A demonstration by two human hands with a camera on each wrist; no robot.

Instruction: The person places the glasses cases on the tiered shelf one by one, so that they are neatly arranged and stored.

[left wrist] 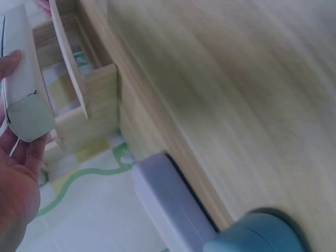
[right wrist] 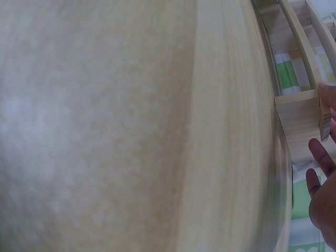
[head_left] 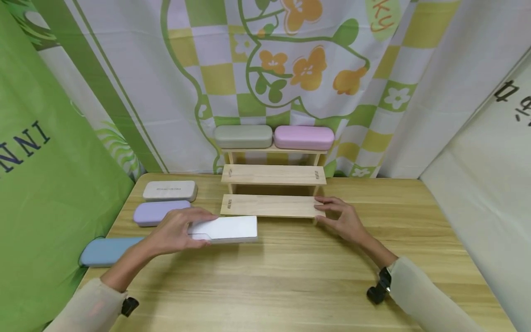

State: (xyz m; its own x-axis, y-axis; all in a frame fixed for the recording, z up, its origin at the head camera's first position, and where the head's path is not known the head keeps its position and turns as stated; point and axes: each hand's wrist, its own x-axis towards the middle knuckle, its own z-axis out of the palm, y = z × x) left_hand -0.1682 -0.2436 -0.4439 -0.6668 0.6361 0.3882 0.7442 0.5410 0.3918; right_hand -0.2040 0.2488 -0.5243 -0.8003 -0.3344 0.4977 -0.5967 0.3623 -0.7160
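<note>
My left hand (head_left: 172, 233) grips the left end of a white glasses case (head_left: 234, 228), thumb on the near side and fingers over the far side. That case is held above the table, just in front of the lowest step of a three-tier wooden rack (head_left: 269, 205). At the right end of this lowest step, my right hand (head_left: 344, 222) pinches the board between thumb and fingers. On the top tier a grey-green glasses case (head_left: 244, 137) and a pink glasses case (head_left: 304, 138) lie side by side. The middle and lowest boards are bare.
Left of the rack lie a cream glasses case (head_left: 170, 190), a purple glasses case (head_left: 151, 213) and a blue glasses case (head_left: 105, 251), the last near the wooden table's (head_left: 265, 286) left edge. A patterned curtain (head_left: 215, 78) hangs directly behind the rack.
</note>
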